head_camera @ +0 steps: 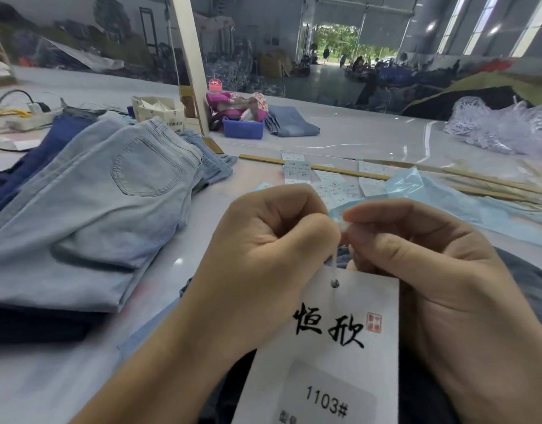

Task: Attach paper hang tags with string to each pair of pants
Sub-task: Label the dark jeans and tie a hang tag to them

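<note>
White hang tag [331,347], lower centre of the frame, is showing two big black brush characters, reading about like 恒欣, with a small red square seal just to their right, too small to read. Below, a grey rounded patch on the same tag is showing "1103#". Under that, at the bottom edge, more small characters are getting cut off, not legible. Small white label slips [297,171] at mid frame on the desk are carrying printed lines; the top one is maybe starting with "1103", the rest too blurred. Cream paper bag [159,113], upper left of centre, is showing a dark printed line along its bottom, unreadable.
</note>
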### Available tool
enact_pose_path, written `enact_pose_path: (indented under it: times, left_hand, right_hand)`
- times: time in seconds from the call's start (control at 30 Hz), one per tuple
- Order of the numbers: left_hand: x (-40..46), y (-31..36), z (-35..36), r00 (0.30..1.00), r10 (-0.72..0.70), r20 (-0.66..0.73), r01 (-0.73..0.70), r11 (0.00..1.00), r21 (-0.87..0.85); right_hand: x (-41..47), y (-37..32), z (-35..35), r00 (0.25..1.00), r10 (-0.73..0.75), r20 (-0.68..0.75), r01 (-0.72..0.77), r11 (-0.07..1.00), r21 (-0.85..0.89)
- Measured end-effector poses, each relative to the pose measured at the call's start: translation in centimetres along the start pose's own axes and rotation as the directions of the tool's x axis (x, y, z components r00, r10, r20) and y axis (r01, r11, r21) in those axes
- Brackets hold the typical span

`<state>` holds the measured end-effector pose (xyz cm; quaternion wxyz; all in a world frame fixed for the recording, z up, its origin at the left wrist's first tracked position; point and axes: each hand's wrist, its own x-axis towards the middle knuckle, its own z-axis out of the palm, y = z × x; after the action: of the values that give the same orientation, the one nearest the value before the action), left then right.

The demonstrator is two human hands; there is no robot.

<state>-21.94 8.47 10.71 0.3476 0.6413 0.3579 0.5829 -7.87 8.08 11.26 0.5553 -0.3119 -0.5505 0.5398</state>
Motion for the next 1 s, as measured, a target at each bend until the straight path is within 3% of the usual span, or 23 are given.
enact_pose_path:
  times: [0.2, 0.33, 0.7, 1.0]
  left_hand:
    - [0.3, -0.2, -0.5, 0.996, -0.080, -0.028, 0.076, 0.989, -0.127]
    - [-0.2, -0.2, -0.1, 0.999, -0.004, 0.052, 0.005, 1.000, -0.024]
    - [-0.4, -0.3, 0.2, 0.999, -0.025, -0.027, 0.025, 1.000, -0.014]
    - [-0.8, 0.1, 0.4, 0.999, 0.023, -0.036, -0.019, 0.993, 0.113]
  right_hand:
    - [-0.1, -0.1, -0.4, 1.000, 0.020, 0.020, -0.020, 1.000, 0.022]
    - [-0.3, -0.1, -0.3, 0.999, 0.028, 0.025, -0.028, 1.000, -0.006]
    - [-0.3, -0.1, -0.2, 1.000, 0.021, 0.012, -0.021, 1.000, -0.012]
    - [-0.3, 0.1, -0.3, 1.000, 0.012, -0.003, -0.012, 0.999, -0.031]
